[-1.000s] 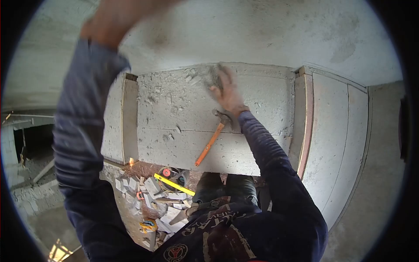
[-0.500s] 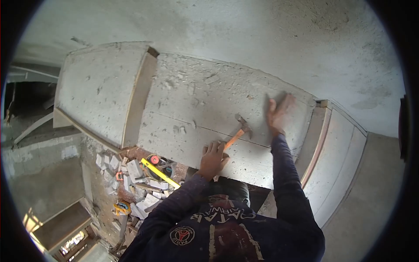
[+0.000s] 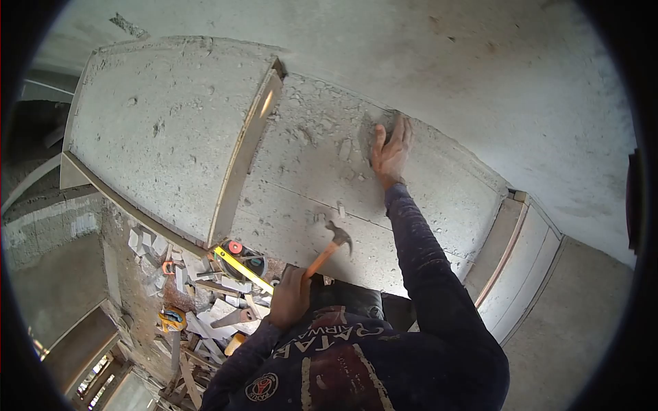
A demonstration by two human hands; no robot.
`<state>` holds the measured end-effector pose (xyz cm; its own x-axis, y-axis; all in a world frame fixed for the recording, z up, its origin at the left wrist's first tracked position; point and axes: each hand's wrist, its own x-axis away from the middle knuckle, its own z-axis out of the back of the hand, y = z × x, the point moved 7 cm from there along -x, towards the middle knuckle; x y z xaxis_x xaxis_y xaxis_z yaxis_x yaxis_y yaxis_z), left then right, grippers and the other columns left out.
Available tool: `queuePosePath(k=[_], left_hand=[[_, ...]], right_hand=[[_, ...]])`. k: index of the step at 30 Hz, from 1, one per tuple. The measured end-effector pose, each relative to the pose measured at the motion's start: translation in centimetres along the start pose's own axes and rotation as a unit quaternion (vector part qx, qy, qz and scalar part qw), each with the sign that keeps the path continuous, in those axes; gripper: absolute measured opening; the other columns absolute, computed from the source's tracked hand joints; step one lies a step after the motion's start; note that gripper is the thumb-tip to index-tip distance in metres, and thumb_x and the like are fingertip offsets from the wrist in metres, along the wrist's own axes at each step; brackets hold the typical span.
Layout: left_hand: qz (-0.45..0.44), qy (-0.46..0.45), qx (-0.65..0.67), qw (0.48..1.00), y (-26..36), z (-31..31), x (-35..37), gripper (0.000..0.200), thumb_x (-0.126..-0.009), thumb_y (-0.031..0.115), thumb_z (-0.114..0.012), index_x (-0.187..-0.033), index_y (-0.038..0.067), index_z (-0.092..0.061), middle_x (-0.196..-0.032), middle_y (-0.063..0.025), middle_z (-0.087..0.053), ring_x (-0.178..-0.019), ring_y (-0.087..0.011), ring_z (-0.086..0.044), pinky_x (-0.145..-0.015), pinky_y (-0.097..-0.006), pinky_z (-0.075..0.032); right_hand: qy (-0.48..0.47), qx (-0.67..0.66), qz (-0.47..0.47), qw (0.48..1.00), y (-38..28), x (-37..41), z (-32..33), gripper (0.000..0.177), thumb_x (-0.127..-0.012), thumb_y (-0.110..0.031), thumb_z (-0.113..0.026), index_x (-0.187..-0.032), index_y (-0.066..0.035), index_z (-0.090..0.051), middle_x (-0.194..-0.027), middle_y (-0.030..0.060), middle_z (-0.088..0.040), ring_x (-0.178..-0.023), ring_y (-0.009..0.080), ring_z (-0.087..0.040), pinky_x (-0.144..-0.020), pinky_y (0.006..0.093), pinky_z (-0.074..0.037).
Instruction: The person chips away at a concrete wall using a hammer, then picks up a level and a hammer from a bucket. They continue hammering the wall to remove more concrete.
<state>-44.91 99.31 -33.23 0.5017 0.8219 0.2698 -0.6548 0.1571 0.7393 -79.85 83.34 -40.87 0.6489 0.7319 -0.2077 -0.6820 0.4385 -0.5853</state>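
Observation:
My left hand is closed around the handle of a claw hammer. Its metal head points up and away from me, above the near edge of a grey concrete step. Farther up, my right hand lies flat against that surface with its fingers stretched out. Crumbs and chips of loose mortar lie just left of the right hand.
A board-faced riser divides this step from a higher slab on the left. Another board stands at right. On the floor below are a yellow spirit level, a handsaw and broken pieces.
My right hand has slid left across the step to the loose mortar. My left hand has drawn the hammer back toward my body and left. The view has shifted too.

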Motion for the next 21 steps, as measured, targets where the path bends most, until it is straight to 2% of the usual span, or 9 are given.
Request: queuePosePath(k=[2, 6, 8, 9, 11, 12, 14, 17, 21], left_hand=[[0.023, 0.018, 0.018, 0.999, -1.5, 2.2, 0.7, 0.020, -0.093, 0.011, -0.058, -0.111, 0.003, -0.054, -0.095, -0.0199, -0.057, -0.075, -0.0439, -0.060, -0.059, -0.0511, -0.048], [0.066, 0.053, 0.051, 0.995, -3.9, 5.3, 1.5, 0.021, -0.092, 0.010, -0.060, -0.111, 0.002, -0.054, -0.091, -0.0200, -0.057, -0.077, -0.0435, -0.060, -0.061, -0.0494, -0.048], [0.068, 0.066, 0.063, 0.994, -4.7, 6.2, 1.4, 0.022, -0.092, 0.010, -0.060, -0.111, 0.002, -0.054, -0.091, -0.0200, -0.057, -0.077, -0.0434, -0.060, -0.061, -0.0492, -0.048], [0.075, 0.056, 0.065, 0.993, -5.1, 6.6, 1.6, 0.022, -0.092, 0.009, -0.060, -0.111, 0.002, -0.054, -0.091, -0.0200, -0.057, -0.076, -0.0434, -0.060, -0.061, -0.0490, -0.047], [0.080, 0.054, 0.071, 0.993, -5.9, 7.3, 1.3, 0.022, -0.092, 0.009, -0.060, -0.111, 0.001, -0.054, -0.091, -0.0200, -0.057, -0.076, -0.0433, -0.060, -0.061, -0.0488, -0.047], [0.081, 0.050, 0.074, 0.993, -6.2, 7.6, 1.6, 0.022, -0.092, 0.009, -0.060, -0.111, 0.001, -0.054, -0.091, -0.0201, -0.057, -0.076, -0.0435, -0.060, -0.061, -0.0488, -0.047], [0.087, 0.042, 0.080, 0.992, -6.7, 7.8, 2.2, 0.021, -0.092, 0.009, -0.060, -0.111, 0.001, -0.054, -0.091, -0.0201, -0.057, -0.076, -0.0436, -0.060, -0.061, -0.0488, -0.047], [0.097, 0.044, 0.099, 0.989, -7.0, 7.8, 2.5, 0.021, -0.092, 0.009, -0.059, -0.111, 0.001, -0.054, -0.091, -0.0202, -0.057, -0.076, -0.0433, -0.060, -0.061, -0.0483, -0.047], [0.093, 0.070, 0.102, 0.988, -7.4, 7.6, 2.4, 0.020, -0.092, 0.009, -0.059, -0.110, 0.000, -0.055, -0.091, -0.0204, -0.057, -0.075, -0.0423, -0.060, -0.062, -0.0481, -0.047]], right_hand=[[-0.014, -0.029, 0.025, 0.999, -2.6, -0.1, -2.2, 0.067, -0.099, -0.041, -0.050, -0.140, 0.010, -0.040, -0.143, 0.0342, -0.040, -0.139, 0.0488, -0.030, -0.116, 0.0554, -0.024], [-0.045, -0.029, 0.101, 0.993, -6.5, 0.8, -5.1, 0.065, -0.099, -0.043, -0.052, -0.140, 0.007, -0.043, -0.143, 0.0345, -0.040, -0.138, 0.0490, -0.032, -0.113, 0.0533, -0.029], [-0.075, -0.090, 0.169, 0.979, -9.1, 1.6, -5.8, 0.057, -0.095, -0.029, -0.059, -0.137, 0.007, -0.045, -0.137, 0.0330, -0.046, -0.132, 0.0480, -0.040, -0.112, 0.0540, -0.031], [-0.077, -0.087, 0.171, 0.978, -10.0, 1.3, -5.7, 0.057, -0.095, -0.029, -0.059, -0.137, 0.007, -0.045, -0.137, 0.0330, -0.046, -0.132, 0.0480, -0.040, -0.112, 0.0540, -0.031], [-0.200, -0.086, 0.267, 0.939, -12.9, 0.6, -7.2, 0.052, -0.092, -0.022, -0.061, -0.135, 0.005, -0.048, -0.136, 0.0253, -0.049, -0.129, 0.0420, -0.044, -0.110, 0.0519, -0.034], [-0.204, -0.085, 0.269, 0.937, -14.6, -0.4, -7.6, 0.052, -0.092, -0.022, -0.061, -0.135, 0.005, -0.048, -0.136, 0.0253, -0.049, -0.129, 0.0420, -0.044, -0.110, 0.0519, -0.034], [-0.149, -0.003, 0.357, 0.922, -18.8, -2.5, -9.1, 0.048, -0.092, -0.021, -0.060, -0.133, 0.002, -0.050, -0.136, 0.0177, -0.051, -0.128, 0.0359, -0.044, -0.108, 0.0510, -0.035], [-0.166, 0.111, 0.403, 0.893, -20.5, -4.1, -13.1, 0.048, -0.091, -0.024, -0.061, -0.132, -0.001, -0.051, -0.135, 0.0165, -0.052, -0.125, 0.0352, -0.045, -0.104, 0.0514, -0.037], [-0.136, 0.140, 0.409, 0.891, -20.3, -3.0, -13.2, 0.046, -0.092, -0.025, -0.059, -0.132, -0.003, -0.052, -0.132, 0.0159, -0.053, -0.124, 0.0340, -0.045, -0.103, 0.0514, -0.038]])
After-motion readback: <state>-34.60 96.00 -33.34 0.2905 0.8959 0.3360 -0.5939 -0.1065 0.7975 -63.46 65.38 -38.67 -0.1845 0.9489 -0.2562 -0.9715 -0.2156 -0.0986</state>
